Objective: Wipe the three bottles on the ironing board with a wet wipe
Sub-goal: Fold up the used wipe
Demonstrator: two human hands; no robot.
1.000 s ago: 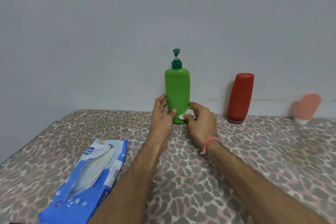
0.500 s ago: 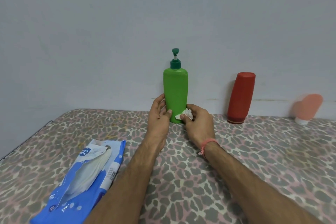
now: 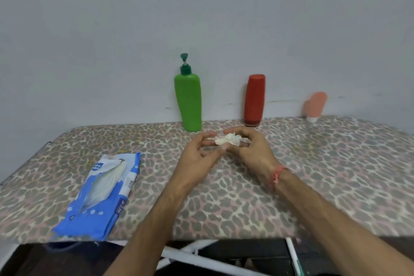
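Three bottles stand in a row against the wall at the far edge of the ironing board [image 3: 336, 175]: a green pump bottle [image 3: 188, 103], a red bottle [image 3: 254, 99] standing on its cap, and a small pink tube [image 3: 315, 105] at the right. In front of the green bottle both hands hold a crumpled white wet wipe [image 3: 228, 138] above the board. My left hand [image 3: 199, 155] pinches its left end between thumb and fingers. My right hand [image 3: 255, 151] curls around its right side. Neither hand touches a bottle.
A blue wet-wipe pack [image 3: 100, 195] lies open on the board's left part, a white wipe sticking out. The board has a leopard-print cover and its near edge runs across the bottom, with white metal legs [image 3: 201, 260] below. A plain grey wall stands right behind the bottles.
Both hands have let go of the green bottle and drawn back toward me with the wipe, now held between them. The green bottle stands alone by the wall.
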